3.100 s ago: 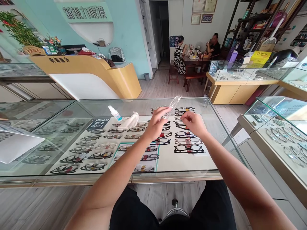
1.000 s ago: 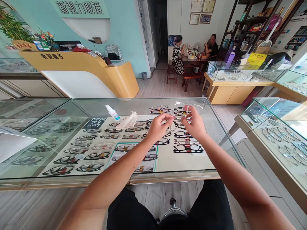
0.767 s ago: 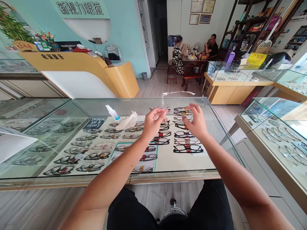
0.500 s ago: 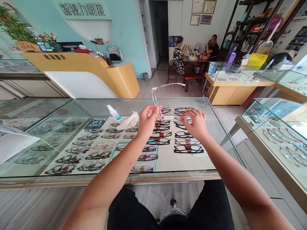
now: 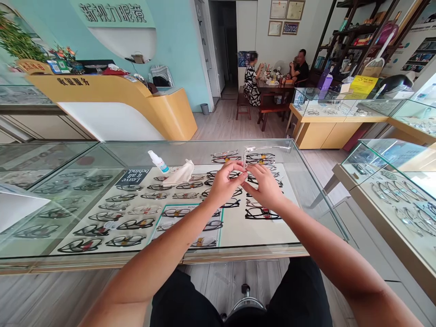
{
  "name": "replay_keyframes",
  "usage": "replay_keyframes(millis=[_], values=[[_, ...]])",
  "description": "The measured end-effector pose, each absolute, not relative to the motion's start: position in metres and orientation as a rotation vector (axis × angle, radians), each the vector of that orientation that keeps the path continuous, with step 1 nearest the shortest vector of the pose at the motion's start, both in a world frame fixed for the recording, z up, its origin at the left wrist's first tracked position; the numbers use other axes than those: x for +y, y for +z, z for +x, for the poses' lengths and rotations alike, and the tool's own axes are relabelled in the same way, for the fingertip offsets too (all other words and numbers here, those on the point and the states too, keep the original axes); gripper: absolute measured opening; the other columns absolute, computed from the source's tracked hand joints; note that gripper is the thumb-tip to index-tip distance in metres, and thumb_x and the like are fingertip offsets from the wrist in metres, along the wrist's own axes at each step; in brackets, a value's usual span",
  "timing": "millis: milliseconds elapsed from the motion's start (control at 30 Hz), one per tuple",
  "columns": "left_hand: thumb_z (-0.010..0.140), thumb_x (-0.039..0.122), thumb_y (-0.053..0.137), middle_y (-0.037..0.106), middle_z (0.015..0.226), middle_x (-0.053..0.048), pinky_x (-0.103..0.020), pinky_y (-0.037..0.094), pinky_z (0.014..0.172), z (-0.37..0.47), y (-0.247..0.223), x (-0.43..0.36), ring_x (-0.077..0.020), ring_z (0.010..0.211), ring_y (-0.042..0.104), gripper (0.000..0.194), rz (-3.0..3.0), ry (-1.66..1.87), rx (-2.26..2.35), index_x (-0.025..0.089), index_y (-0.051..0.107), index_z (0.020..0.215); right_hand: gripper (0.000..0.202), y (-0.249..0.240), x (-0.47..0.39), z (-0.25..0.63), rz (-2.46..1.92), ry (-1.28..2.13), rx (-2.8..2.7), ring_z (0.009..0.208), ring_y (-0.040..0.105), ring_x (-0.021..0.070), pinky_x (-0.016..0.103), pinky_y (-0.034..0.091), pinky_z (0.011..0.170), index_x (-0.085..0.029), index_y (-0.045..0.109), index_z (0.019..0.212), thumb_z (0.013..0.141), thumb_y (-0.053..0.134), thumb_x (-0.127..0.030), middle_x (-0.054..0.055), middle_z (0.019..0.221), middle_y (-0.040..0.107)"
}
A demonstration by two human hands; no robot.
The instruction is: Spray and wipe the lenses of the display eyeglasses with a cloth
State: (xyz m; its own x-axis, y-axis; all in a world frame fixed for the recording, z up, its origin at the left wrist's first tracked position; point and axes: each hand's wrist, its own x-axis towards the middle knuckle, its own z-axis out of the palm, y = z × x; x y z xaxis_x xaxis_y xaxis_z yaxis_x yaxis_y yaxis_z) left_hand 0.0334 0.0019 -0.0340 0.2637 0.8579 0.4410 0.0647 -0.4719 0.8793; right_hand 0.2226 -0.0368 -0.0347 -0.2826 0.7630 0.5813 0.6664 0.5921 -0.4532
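A pair of clear-framed eyeglasses is held up over the glass counter, one temple stretching out to the right. My left hand pinches it from the left side. From the right, my right hand meets the left, its thumb and fingers closed on the lower part of the frame. Fingers hide most of that lower part. Beyond my left hand, a crumpled pale cloth lies on the glass beside a small white spray bottle with blue liquid.
Under the glass top of the display counter are rows of eyeglasses. A white folded sheet stands at the left. More glass showcases run along the right. Two people sit at a wooden table in the back.
The clear eyeglasses have moved right and down, carried by my left hand. My right hand has come in from the right and closed on them.
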Motion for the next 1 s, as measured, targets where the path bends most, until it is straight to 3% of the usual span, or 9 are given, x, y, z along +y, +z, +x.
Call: replay_keyframes(millis=[100,367,500,600,700,833,900,1000], values=[[0.092,0.059,0.088,0.072,0.137,-0.013,-0.050,0.051,0.127,0.031,-0.035,0.005,-0.0317,0.142,0.067,0.038,1.801,1.260,0.798,0.023,0.075,0.096,0.024,-0.038,-0.033,0.224,-1.101,0.185,-2.001,0.117,0.073,0.0352,0.051,0.058,0.102,-0.024,0.071,0.130,0.108,0.065,-0.033,0.014,0.126,0.082],[0.103,0.057,0.075,0.069,0.147,-0.014,-0.051,0.052,0.128,0.015,-0.026,0.016,-0.0313,0.150,0.064,0.033,1.895,1.238,0.762,0.024,0.078,0.108,0.026,-0.036,-0.030,0.231,-1.091,0.170,-1.974,0.122,0.073,0.0367,0.055,0.059,0.107,-0.024,0.073,0.131,0.110,0.067,-0.039,0.016,0.128,0.080],[0.106,0.046,0.069,0.075,0.136,-0.012,-0.048,0.056,0.122,-0.015,-0.018,0.045,-0.0285,0.134,0.072,0.023,1.878,1.608,0.975,0.023,0.072,0.104,0.029,-0.038,-0.031,0.236,-1.080,0.203,-1.941,0.121,0.075,0.0359,0.054,0.062,0.106,-0.024,0.075,0.134,0.111,0.067,-0.039,0.016,0.130,0.078],[0.102,0.026,0.070,0.074,0.128,-0.012,-0.048,0.047,0.130,-0.053,-0.014,0.071,-0.0295,0.138,0.068,0.008,1.900,2.023,1.425,0.023,0.067,0.109,0.034,-0.040,-0.031,0.239,-1.088,0.216,-1.922,0.124,0.075,0.0368,0.055,0.063,0.107,-0.025,0.076,0.139,0.111,0.066,-0.042,0.016,0.133,0.077],[0.096,0.013,0.073,0.065,0.150,-0.018,-0.048,0.040,0.135,-0.095,-0.016,0.093,-0.0331,0.153,0.057,0.041,1.588,2.198,1.931,0.019,0.059,0.134,0.038,-0.040,-0.030,0.242,-1.084,0.217,-1.903,0.125,0.074,0.0377,0.057,0.062,0.107,-0.026,0.076,0.142,0.112,0.064,-0.046,0.016,0.133,0.077],[0.094,0.013,0.075,0.054,0.165,-0.025,-0.050,0.038,0.136,-0.133,-0.031,0.116,-0.0377,0.164,0.047,0.064,1.037,1.967,2.272,0.016,0.047,0.152,0.039,-0.039,-0.029,0.246,-1.083,0.220,-1.865,0.120,0.075,0.0368,0.058,0.062,0.107,-0.027,0.076,0.142,0.113,0.062,-0.048,0.016,0.134,0.078],[0.094,0.015,0.076,0.058,0.162,-0.025,-0.052,0.044,0.131,-0.142,-0.041,0.124,-0.0390,0.157,0.056,0.068,0.941,1.814,2.256,0.017,0.046,0.155,0.040,-0.038,-0.029,0.247,-1.089,0.231,-1.855,0.114,0.076,0.0355,0.057,0.063,0.104,-0.027,0.076,0.143,0.113,0.062,-0.050,0.015,0.134,0.078],[0.092,0.015,0.074,0.074,0.137,-0.020,-0.055,0.053,0.120,-0.147,-0.054,0.130,-0.0397,0.132,0.073,0.053,0.930,1.706,2.191,0.018,0.057,0.142,0.039,-0.037,-0.028,0.249,-1.092,0.241,-1.845,0.113,0.076,0.0351,0.057,0.062,0.102,-0.027,0.075,0.142,0.114,0.061,-0.050,0.015,0.134,0.078]])
